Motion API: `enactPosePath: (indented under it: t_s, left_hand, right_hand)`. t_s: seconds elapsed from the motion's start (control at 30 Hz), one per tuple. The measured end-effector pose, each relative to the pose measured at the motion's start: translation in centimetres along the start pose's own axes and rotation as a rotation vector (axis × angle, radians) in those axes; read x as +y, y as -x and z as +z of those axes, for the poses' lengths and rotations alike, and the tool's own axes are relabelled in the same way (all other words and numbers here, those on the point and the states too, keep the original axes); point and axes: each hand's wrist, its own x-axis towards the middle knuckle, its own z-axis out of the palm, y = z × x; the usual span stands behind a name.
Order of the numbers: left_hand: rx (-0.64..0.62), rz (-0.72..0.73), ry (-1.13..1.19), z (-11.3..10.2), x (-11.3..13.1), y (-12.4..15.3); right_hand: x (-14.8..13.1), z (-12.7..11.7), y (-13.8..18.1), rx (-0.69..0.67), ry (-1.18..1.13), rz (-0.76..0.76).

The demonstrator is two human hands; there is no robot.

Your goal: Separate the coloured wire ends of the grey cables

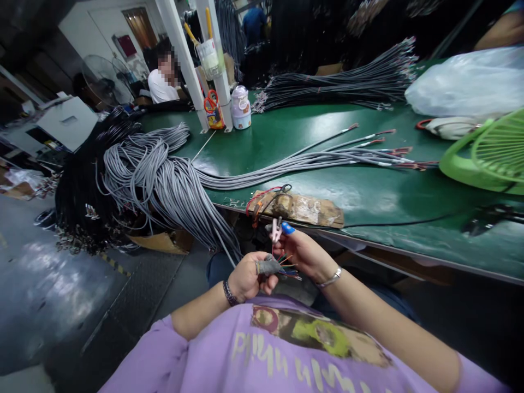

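My left hand [248, 275] is closed around the end of a grey cable [268, 266], close to my chest. Thin coloured wires [289, 267] fan out of that cable end toward my right hand [305, 252]. The right hand pinches a small pink clip tool [276, 229] just above the wires; a blue cap covers one fingertip [287, 227]. Both hands hover below the front edge of the green table [368, 191].
A large bundle of grey cables [172, 185] drapes over the table's left edge, its ends [393, 155] spread to the right. A worn brown block with red wires [298, 207] lies on the front edge. A green fan [487, 155], a plastic bag [466, 82], black cables [339, 82] and a seated person [161, 79] lie beyond.
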Motion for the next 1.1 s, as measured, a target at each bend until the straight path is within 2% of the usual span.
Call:
enactPosePath:
  t_s: [0.17,0.4,0.63,0.87,1.1]
  left_hand:
    - [0.106,0.114,0.007,0.6,-0.4,0.0]
    - [0.168,0.171,0.05,1.1,-0.1,-0.3]
    - [0.192,0.143,0.043,0.7,-0.5,-1.1]
    - [0.183,0.125,0.014,0.7,-0.6,-0.6]
    - [0.184,0.189,-0.01,0.9,-0.5,0.3]
  right_hand:
    - [-0.1,0.5,0.2,-0.01,0.032,-0.018]
    - [0.2,0.3,-0.5,0.086,-0.057,-0.005]
    - [0.5,0.6,-0.9,0.102,-0.028,-0.096]
    - [0.4,0.9,-0.2,0.094,-0.092,0.019]
    - [-0.3,0.3,-0.1,0.034,-0.063,0.001]
